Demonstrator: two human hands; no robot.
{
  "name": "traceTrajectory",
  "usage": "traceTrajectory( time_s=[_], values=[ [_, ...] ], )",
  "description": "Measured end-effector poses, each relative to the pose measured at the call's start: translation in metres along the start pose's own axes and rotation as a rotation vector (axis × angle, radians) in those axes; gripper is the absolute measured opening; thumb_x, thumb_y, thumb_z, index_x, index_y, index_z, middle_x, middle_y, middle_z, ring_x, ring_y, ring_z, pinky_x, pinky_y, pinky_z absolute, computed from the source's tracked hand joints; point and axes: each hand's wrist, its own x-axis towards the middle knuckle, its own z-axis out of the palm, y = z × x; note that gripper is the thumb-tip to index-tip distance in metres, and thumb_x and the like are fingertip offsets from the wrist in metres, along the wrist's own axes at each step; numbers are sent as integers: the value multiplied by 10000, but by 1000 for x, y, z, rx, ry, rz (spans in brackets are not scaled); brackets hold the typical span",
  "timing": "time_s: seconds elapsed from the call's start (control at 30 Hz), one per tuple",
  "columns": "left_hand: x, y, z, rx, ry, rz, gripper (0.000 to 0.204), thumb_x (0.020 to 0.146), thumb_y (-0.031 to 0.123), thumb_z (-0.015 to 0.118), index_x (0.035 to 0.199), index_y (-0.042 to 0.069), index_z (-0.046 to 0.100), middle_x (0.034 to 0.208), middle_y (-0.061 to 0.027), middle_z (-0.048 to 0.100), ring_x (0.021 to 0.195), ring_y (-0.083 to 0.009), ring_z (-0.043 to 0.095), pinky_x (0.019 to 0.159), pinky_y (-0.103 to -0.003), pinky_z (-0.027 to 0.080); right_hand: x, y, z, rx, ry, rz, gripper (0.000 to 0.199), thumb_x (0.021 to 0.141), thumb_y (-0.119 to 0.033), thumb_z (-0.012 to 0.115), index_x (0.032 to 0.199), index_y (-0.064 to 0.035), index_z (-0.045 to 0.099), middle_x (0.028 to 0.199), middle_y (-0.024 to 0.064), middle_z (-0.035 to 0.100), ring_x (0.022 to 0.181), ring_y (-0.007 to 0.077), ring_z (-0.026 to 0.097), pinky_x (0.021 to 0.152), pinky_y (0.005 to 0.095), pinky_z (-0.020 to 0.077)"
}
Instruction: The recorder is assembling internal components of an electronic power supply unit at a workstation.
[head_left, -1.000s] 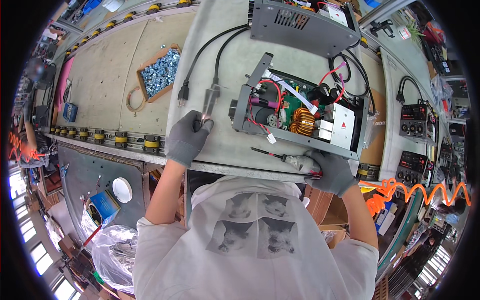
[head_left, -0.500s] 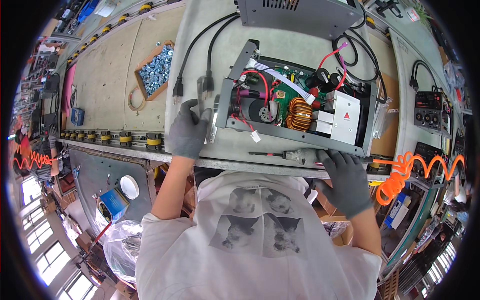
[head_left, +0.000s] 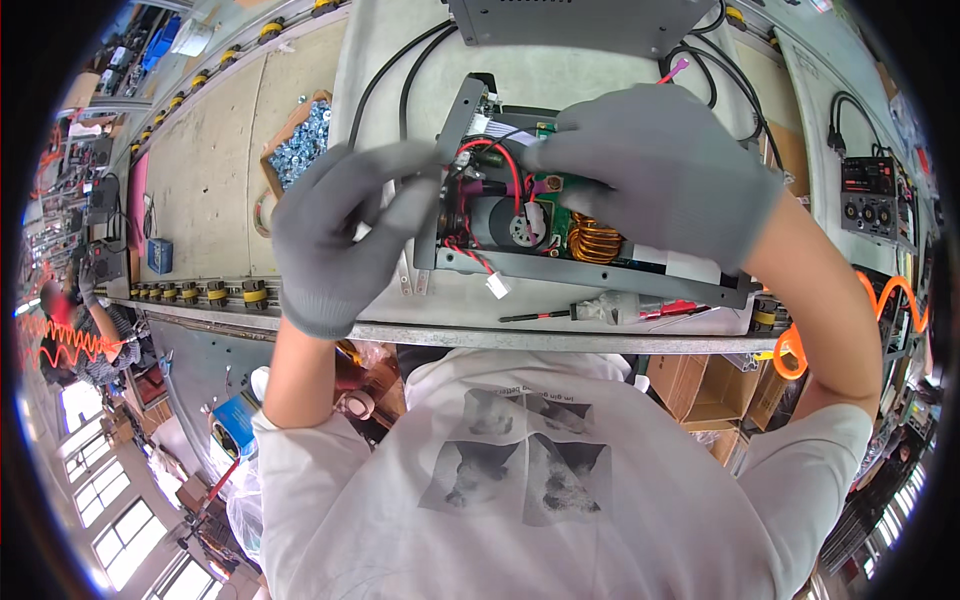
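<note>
A dark grey metal chassis (head_left: pixel 600 272) lies open in front of me, with a green circuit board, a copper-wound coil (head_left: pixel 594 240) and a round black fan-like part (head_left: pixel 522 224) inside. My left hand (head_left: pixel 345 235), in a grey glove, is at the chassis's left end panel, its thumb and fingers curved and apart. Over the board reaches my gloved right hand (head_left: pixel 660 175), its fingers pointing left beside the white ribbon cable (head_left: pixel 508 130). Motion blurs it, and its fingertips' grip cannot be made out. A white connector (head_left: pixel 498 286) on red wires hangs over the front wall.
A screwdriver-like tool (head_left: pixel 605 309) lies along the table's front edge. Behind the chassis stands a grey metal case (head_left: pixel 580 22) with black cables. A cardboard tray of screws (head_left: pixel 300 145) sits left, and an orange coiled hose (head_left: pixel 790 350) hangs right.
My right hand has left the tool at the front edge and moved up over the board. My left hand has moved left, rising beside the end panel.
</note>
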Motion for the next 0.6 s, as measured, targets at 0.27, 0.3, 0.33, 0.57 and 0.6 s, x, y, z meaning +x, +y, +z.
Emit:
traceTrajectory(
  time_s=[0.27, 0.3, 0.33, 0.57, 0.6],
  values=[
    [57, 10, 30, 325, -312, 362, 228, 763, 119, 753, 980, 137, 685, 780, -71, 605, 691, -246, 614, 643, -331, 488, 29, 23, 25, 43, -261, 246, 230, 848, -266, 679, 996, -105, 752, 920, 163, 708, 884, 341, 687, 810, 425, 545],
    [57, 10, 31, 330, -317, 354, 228, 763, 119, 753, 980, 137, 685, 780, -71, 605, 691, -246, 614, 643, -331, 488, 27, 31, 28, 52, -263, 241, 230, 848, -266, 679, 996, -105, 752, 920, 163, 708, 884, 341, 687, 810, 425, 545],
    [57, 10, 34, 284, -305, 362, 218, 750, 146, 754, 956, 131, 686, 804, -77, 620, 710, -256, 627, 637, -354, 491, 26, 37, 31, 138, -206, 229, 205, 798, -191, 685, 969, -95, 744, 882, 154, 695, 851, 339, 672, 775, 431, 535],
    [23, 4, 31, -108, -88, 213, 313, 707, 220, 873, 853, 51, 654, 752, -28, 554, 569, -110, 453, 529, -257, 373, 18, 24, 39, 177, -177, 87, 253, 699, -103, 709, 949, -72, 731, 857, 125, 653, 841, 328, 643, 746, 431, 518],
    [14, 2, 32, -97, -11, 219, 444, 672, 290, 910, 892, 32, 624, 741, 3, 515, 572, -80, 402, 529, -241, 339, 18, 22, 37, 213, -209, 66, 304, 670, -134, 729, 967, -68, 724, 884, 130, 647, 863, 332, 640, 755, 435, 516]
  ],
)
